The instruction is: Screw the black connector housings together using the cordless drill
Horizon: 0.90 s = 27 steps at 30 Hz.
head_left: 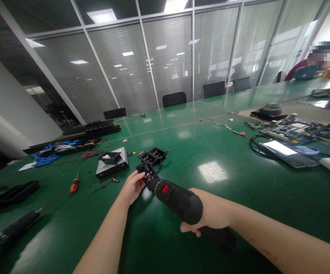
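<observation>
My right hand [210, 213] is wrapped round the grip of a black electric screwdriver [176, 199] with a red button, its nose pointing at a small black component [145, 172] on the green table [239, 198]. My left hand [132, 186] pinches that component from the left and holds it steady. Two similar black square parts [152, 155] lie just behind it, touching each other.
A grey box [112, 163] lies left of the parts, with an orange-handled screwdriver [74, 185] and loose wires nearby. Another black power tool [7, 236] lies at the near left. A circuit board [293, 129] and a tablet [289, 152] sit to the right. A person sits at the far right.
</observation>
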Tool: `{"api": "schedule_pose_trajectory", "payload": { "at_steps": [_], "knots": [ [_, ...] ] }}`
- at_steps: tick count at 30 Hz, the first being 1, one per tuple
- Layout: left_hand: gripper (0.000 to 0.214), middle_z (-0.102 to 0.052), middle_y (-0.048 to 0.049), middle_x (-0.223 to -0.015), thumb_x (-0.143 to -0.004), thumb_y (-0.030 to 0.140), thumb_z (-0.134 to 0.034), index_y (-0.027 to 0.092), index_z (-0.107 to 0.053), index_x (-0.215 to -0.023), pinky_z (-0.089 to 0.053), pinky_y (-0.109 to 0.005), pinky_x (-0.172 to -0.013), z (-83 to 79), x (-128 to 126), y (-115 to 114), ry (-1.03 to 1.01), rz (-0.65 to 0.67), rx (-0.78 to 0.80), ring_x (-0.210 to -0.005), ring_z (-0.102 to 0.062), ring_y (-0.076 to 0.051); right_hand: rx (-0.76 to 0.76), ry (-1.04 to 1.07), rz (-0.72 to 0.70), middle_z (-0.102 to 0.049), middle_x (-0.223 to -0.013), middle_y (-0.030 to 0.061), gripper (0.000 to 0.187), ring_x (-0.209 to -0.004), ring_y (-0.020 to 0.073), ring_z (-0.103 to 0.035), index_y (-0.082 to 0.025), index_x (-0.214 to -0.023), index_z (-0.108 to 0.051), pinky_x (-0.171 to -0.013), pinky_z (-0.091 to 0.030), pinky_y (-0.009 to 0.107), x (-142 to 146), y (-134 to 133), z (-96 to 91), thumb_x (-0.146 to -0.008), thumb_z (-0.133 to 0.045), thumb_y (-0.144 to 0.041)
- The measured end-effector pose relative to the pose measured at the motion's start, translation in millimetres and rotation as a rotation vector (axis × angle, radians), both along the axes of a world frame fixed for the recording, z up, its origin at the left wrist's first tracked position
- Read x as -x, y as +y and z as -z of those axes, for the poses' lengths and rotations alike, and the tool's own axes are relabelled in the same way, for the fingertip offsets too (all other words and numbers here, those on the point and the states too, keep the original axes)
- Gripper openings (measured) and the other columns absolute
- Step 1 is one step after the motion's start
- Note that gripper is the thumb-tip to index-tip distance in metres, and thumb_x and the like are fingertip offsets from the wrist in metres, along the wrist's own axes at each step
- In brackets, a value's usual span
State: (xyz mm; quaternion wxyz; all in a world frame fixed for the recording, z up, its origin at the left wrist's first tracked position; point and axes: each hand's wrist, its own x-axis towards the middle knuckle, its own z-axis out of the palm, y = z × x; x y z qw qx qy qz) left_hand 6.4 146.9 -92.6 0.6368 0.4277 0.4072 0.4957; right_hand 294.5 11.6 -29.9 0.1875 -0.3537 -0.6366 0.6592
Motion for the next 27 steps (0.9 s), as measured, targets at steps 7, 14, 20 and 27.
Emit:
{"api": "schedule_pose_trajectory", "payload": {
  "at_steps": [7, 14, 20, 27],
  "knots": [
    [0.038, -0.083, -0.0111, -0.098, -0.074, 0.025, -0.091, 0.013, -0.079, -0.108, -0.058, -0.033, -0.084, 3.0, 0.9, 1.7, -0.006, -0.002, 0.0, -0.088, -0.077, -0.023, -0.018, -0.012, -0.011, -0.063, -0.06, -0.0022, 0.032, -0.054, 0.0119, -0.063, -0.016, -0.068, -0.061, -0.054, -0.05, 0.022, 0.1, 0.9, 2.3, -0.074, -0.088, -0.03],
    [0.037, -0.083, -0.0114, -0.099, -0.075, 0.025, -0.091, 0.013, -0.079, -0.108, -0.059, -0.032, -0.082, 2.5, 1.4, 1.4, 0.002, 0.001, -0.004, -0.088, -0.077, -0.023, -0.005, 0.001, -0.004, -0.064, -0.061, -0.0016, 0.031, -0.054, 0.0128, -0.063, -0.016, -0.068, -0.063, -0.054, -0.051, 0.023, 0.1, 0.7, 1.6, -0.074, -0.089, -0.031],
    [0.035, -0.083, -0.0105, -0.099, -0.075, 0.024, -0.09, 0.014, -0.079, -0.106, -0.059, -0.032, -0.083, 0.3, 0.2, -0.4, -0.003, 0.004, -0.011, -0.088, -0.077, -0.023, -0.01, -0.027, -0.005, -0.065, -0.061, -0.001, 0.032, -0.055, 0.0134, -0.064, -0.016, -0.068, -0.063, -0.055, -0.051, 0.023, -0.4, 1.1, 1.1, -0.074, -0.09, -0.031],
    [0.037, -0.083, -0.0111, -0.103, -0.075, 0.025, -0.091, 0.014, -0.079, -0.108, -0.059, -0.034, -0.086, -0.1, 0.9, 0.0, 0.004, 0.009, -0.006, -0.091, -0.077, -0.024, -0.007, 0.011, 0.0, -0.064, -0.061, -0.0019, 0.031, -0.054, 0.0128, -0.064, -0.016, -0.07, -0.063, -0.053, -0.051, 0.022, -0.6, 0.4, 0.3, -0.073, -0.09, -0.031]
  ]
}}
